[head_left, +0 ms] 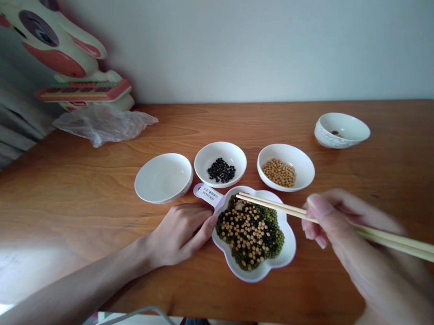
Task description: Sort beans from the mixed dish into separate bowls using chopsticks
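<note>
– Holding what in the right hand?
– Pinching a pair of wooden chopsticks (pixel 289 209) in the right hand (pixel 357 255), with thumb and fingers closed around the shafts.
– Pointing which way?
– Aiming left, toward the left edge of the wooden table (pixel 93 186), and slanting slightly toward the far edge. Running the long axis nearly along the near edge.
– Reaching how far past the fingers?
– Extending leftward from the fingertips to above the flower-shaped dish (pixel 290 245), and rightward behind the hand, out of view.
– Spreading the tips?
– Bringing both almost together above the dish's far side. Cannot tell whether touching the soybeans (pixel 250 226), black beans (pixel 233 203) or mung beans (pixel 280 238) there.
– Placing the dish where?
– Setting it near the table's near edge, between the hands, apart from the right fingers, with its labelled handle (pixel 198 187) pointing toward the far-left corner.
– Doing what with the left hand (pixel 181 233)?
– Resting it on the table with fingers curled and thumb touching the dish's left rim. Cannot tell about any grip underneath.
– Seeing what toward the far edge?
– Finding a plain white bowl (pixel 164 177) leftmost, then a black-bean bowl (pixel 210 155), then a soybean bowl (pixel 305 168), and a patterned bowl (pixel 326 138) toward the far-right corner.
</note>
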`<state>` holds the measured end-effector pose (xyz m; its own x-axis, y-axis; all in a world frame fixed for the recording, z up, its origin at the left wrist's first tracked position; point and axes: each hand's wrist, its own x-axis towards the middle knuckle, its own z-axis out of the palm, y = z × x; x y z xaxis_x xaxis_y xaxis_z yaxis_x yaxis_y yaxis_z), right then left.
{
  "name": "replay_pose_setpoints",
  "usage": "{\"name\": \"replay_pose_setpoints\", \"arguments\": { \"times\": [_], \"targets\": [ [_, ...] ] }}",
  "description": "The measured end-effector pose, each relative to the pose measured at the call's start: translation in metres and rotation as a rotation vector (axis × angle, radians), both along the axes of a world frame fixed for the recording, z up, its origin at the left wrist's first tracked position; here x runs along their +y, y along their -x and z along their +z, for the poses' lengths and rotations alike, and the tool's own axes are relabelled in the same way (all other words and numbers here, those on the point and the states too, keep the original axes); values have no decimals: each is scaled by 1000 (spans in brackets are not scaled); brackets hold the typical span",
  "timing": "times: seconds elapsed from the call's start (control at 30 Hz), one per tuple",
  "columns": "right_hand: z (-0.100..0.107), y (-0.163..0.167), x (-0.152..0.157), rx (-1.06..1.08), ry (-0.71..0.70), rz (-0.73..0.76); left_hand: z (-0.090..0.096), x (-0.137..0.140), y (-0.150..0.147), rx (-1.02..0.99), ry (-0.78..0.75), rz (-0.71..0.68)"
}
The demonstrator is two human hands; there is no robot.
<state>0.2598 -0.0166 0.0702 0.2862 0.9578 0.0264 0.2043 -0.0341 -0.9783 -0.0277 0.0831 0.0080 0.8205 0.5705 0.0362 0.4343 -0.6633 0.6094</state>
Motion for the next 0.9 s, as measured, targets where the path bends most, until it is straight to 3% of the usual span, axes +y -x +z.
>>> {"name": "replay_pose_setpoints", "arguments": {
  "times": [0.1, 0.23, 0.5, 0.63, 0.9],
  "targets": [
    [-1, -8, -2, -78, 89, 56, -1, -1, 1, 7, 13, 1],
    [-3, -11, -3, -87, 100, 62, -2, -1, 2, 13, 21, 2],
    [-3, 0, 3, 157, -87, -45, 0, 0, 0, 5, 19, 0],
    [-2, 2, 7, 237, -171, -26, 1, -1, 0, 5, 17, 0],
    [-10, 7, 8, 77, -57, 56, -1, 0, 1, -4, 15, -8]
  ]
}}
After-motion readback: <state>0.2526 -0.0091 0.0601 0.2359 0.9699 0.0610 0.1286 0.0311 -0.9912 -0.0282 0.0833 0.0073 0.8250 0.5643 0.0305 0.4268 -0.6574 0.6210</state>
